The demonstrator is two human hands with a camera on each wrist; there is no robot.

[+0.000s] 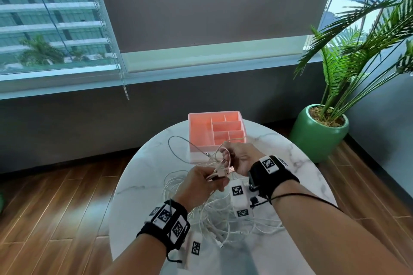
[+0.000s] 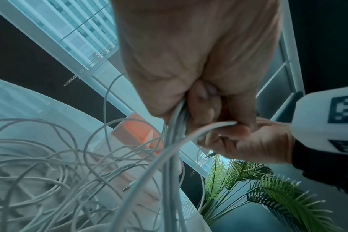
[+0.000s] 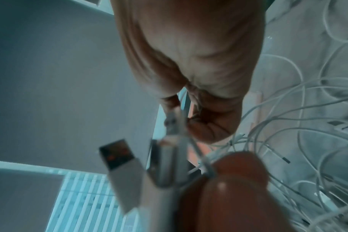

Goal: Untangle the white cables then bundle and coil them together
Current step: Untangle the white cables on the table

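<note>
A tangle of white cables (image 1: 225,221) lies on the round marble table (image 1: 143,185). My left hand (image 1: 214,182) is raised above it and grips several cable ends, their USB plugs (image 1: 226,171) sticking out to the right. In the left wrist view its fingers (image 2: 201,109) curl round the strands (image 2: 175,125). Just beyond, my right hand (image 1: 228,156) pinches a cable loop that runs back to the same bunch. The right wrist view shows one USB plug (image 3: 119,158) close up, the right fingers (image 3: 207,124) curled, and loose cables (image 3: 308,125) below.
A pink compartment organizer (image 1: 201,131) stands at the table's far edge, with a thin grey cable loop (image 1: 176,145) beside it. A green pot with a palm (image 1: 317,134) stands on the wooden floor to the right. A window and grey wall lie beyond.
</note>
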